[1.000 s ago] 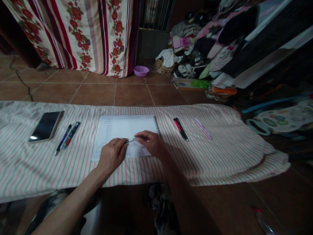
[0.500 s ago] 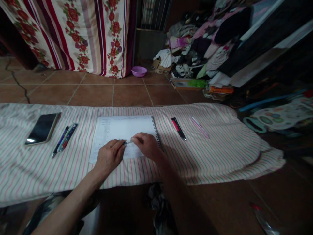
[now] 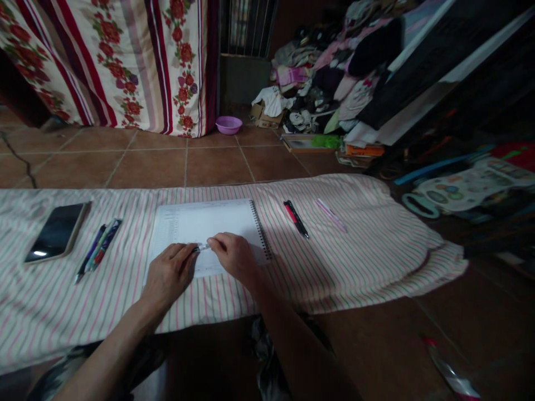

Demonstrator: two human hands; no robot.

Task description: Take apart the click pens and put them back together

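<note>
— Striped cloth (image 3: 343, 262), soft and creased, was spread over the tiled floor (image 3: 209, 164) in the head view; what was laid on it?

— One spiral-bound notebook (image 3: 204, 223) of ruled paper, one glossy phone (image 3: 56, 233), three pens (image 3: 98, 250) bunched at the left, a red-and-black pen (image 3: 296, 218) and a pink pen (image 3: 331, 214).

— And the hands?

— One clear pen (image 3: 203, 247) was pinched over the page at both ends, by the left hand (image 3: 167, 275) and the right hand (image 3: 234, 257). Bare cloth was left toward the rounded right edge.
</note>
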